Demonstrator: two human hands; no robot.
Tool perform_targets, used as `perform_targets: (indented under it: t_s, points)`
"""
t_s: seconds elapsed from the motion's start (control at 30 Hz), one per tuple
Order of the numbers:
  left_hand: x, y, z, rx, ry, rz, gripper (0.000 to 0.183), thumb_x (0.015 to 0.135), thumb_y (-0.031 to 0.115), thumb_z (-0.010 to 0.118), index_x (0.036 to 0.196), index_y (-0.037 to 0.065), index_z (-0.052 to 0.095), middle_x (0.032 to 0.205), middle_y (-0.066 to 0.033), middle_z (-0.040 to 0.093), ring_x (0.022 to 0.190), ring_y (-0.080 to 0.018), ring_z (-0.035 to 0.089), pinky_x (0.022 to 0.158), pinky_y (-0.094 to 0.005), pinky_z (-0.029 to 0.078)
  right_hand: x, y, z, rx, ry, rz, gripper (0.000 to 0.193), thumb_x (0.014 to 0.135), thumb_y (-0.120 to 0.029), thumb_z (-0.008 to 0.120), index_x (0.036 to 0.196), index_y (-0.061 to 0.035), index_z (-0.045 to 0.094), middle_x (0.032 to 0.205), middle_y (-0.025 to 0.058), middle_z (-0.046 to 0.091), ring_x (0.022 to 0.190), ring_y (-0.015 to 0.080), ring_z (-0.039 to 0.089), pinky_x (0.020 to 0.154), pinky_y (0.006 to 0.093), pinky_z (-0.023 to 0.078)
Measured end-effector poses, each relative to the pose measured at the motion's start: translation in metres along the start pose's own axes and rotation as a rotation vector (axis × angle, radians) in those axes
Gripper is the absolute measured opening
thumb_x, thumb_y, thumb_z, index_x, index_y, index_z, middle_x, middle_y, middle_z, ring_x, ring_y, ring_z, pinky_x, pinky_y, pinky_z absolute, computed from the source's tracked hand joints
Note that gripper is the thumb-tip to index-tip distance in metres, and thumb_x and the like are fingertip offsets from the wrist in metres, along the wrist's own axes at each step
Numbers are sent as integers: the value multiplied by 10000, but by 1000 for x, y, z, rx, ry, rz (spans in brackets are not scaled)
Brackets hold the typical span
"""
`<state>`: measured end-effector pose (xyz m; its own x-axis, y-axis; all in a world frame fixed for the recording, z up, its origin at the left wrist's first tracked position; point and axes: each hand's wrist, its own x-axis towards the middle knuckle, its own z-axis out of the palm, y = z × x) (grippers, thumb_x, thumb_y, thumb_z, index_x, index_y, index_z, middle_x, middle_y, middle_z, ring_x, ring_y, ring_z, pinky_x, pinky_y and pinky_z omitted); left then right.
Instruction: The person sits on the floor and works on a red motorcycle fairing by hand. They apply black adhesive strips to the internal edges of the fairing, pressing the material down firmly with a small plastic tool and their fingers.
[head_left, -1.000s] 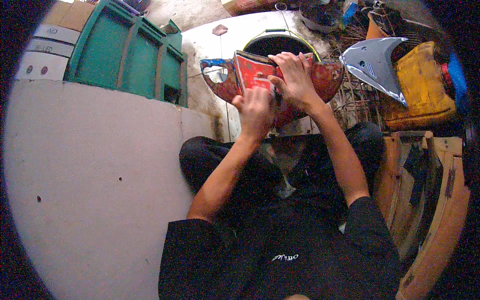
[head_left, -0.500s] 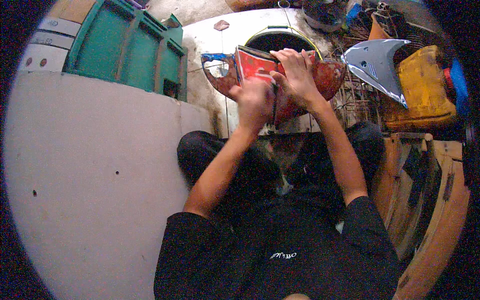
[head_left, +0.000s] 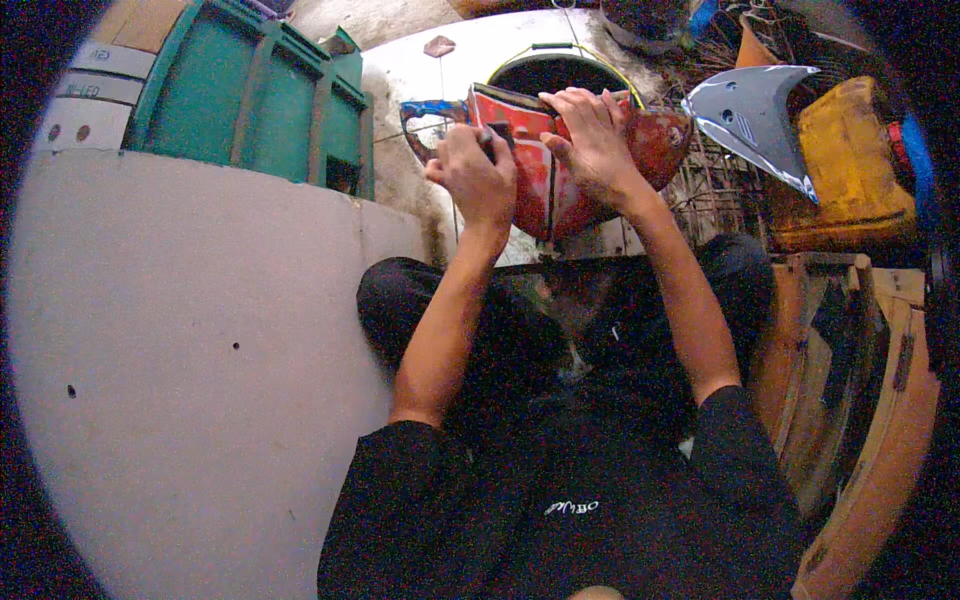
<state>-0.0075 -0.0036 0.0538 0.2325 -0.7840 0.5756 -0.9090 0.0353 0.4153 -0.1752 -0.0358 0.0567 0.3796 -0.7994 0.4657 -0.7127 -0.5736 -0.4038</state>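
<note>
A worn red motorcycle body panel [head_left: 533,170], with white and dark stripes and a scuffed surface, rests in front of me above my crossed legs. My left hand [head_left: 474,180] is closed around a small dark piece [head_left: 499,136], too small to name, at the panel's left part. Fingers spread, my right hand [head_left: 592,140] lies flat on the panel's upper right and steadies it. A blue-edged opening [head_left: 428,120] shows at the panel's left end. Behind the panel stands a black bucket [head_left: 560,68] with a yellow handle, its lower part hidden.
A grey motorcycle panel [head_left: 750,115] lies at the right, beside a yellow jerrycan [head_left: 850,150]. Wooden furniture [head_left: 895,350] is near my right side. At the left are a white wall [head_left: 150,290] and a green cabinet [head_left: 215,100]. A small brownish scrap [head_left: 438,46] lies on the white floor.
My left hand, blurred before, has moved left and slightly up along the panel, uncovering more of its middle. My right hand stays in nearly the same place.
</note>
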Motion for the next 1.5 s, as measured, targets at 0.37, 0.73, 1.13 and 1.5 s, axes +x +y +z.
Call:
perform_targets:
  t_s: [0.37, 0.73, 1.13, 1.5]
  points:
    - [-11, -8, 6, -229, -124, 199, 87, 785, 137, 638, 802, 90, 567, 783, -106, 558, 814, -304, 544, 734, -445, 335, 0, 3, 0, 2, 11, -15, 681, 979, -610, 309, 1426, -108, 418, 1383, 111, 459, 1384, 265, 322, 1172, 496, 55]
    - [-44, -23, 21, -54, -112, 520, 120, 793, 178, 638, 802, 87, 561, 805, -83, 556, 805, -291, 539, 769, -440, 322, 9, -10, 2, 20, 3, -45, 664, 984, -598, 314, 1436, -121, 408, 1406, 113, 440, 1397, 268, 303, 1175, 474, 51]
    - [-35, 13, -2, -129, -167, 422, 124, 836, 211, 617, 833, 97, 569, 821, -79, 554, 837, -256, 540, 774, -421, 305, -1, 2, 1, -34, 9, -16, 699, 974, -626, 288, 1430, -110, 407, 1389, 117, 446, 1384, 267, 319, 1173, 484, 44]
    - [-11, 6, 0, -92, -51, 181, 130, 845, 199, 625, 847, 76, 583, 809, -103, 588, 819, -297, 570, 741, -434, 360, 2, 7, 1, -5, 32, -23, 721, 958, -652, 311, 1411, -104, 433, 1368, 111, 473, 1367, 274, 347, 1162, 510, 80]
